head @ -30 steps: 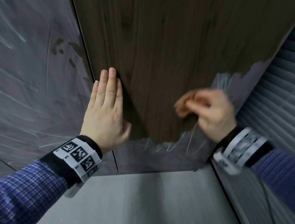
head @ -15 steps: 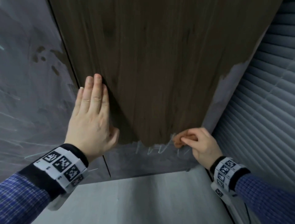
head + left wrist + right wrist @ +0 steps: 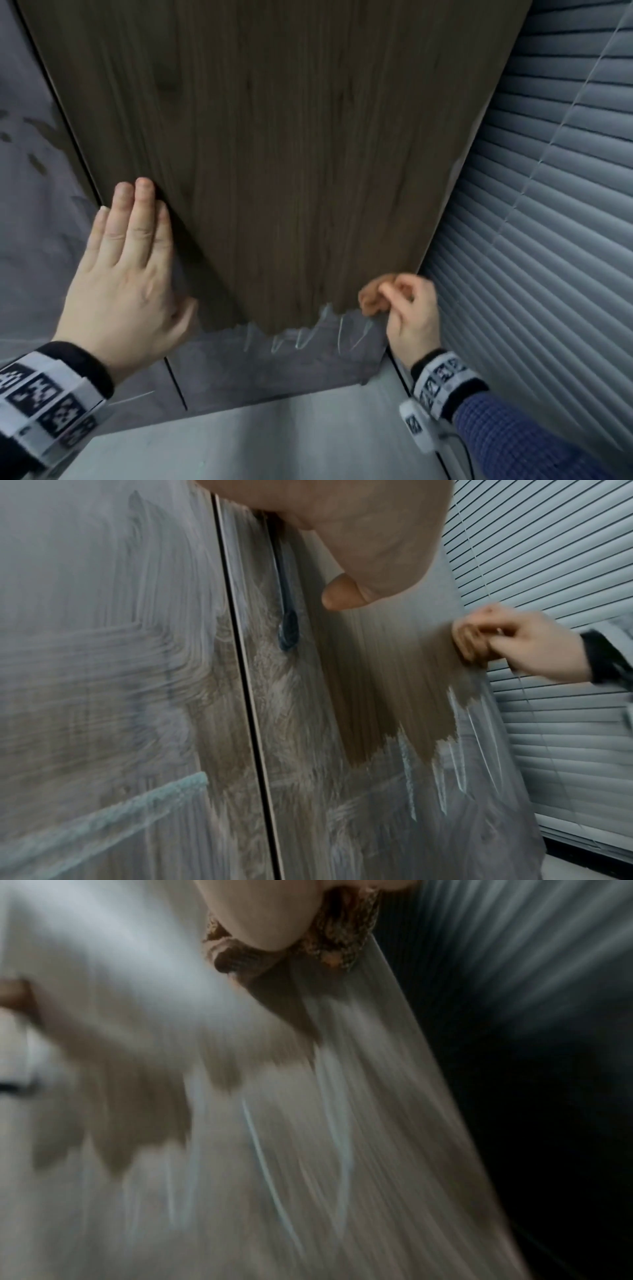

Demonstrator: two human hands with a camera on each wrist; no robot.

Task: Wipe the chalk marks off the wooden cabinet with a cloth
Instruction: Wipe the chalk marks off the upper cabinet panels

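The wooden cabinet door (image 3: 291,154) shows dark bare wood over most of its face. A grey chalky band with white chalk strokes (image 3: 308,339) runs along its bottom. My right hand (image 3: 407,308) grips a bunched brown cloth (image 3: 371,299) and presses it on the door's lower right corner, at the edge of the chalk. The cloth (image 3: 329,942) shows blurred under the palm in the right wrist view. My left hand (image 3: 126,267) lies flat with straight fingers on the door's left edge, over the gap to the neighbouring door.
The neighbouring door (image 3: 30,205) on the left is covered in grey chalk smears. A dark handle (image 3: 287,626) hangs near the gap (image 3: 253,723). Grey slatted blinds (image 3: 548,205) stand close on the right. Pale floor (image 3: 257,442) lies below.
My right hand with the cloth has swept down the door to its lower right corner, and the chalk on the right edge is gone. The left hand has stayed flat on the door.
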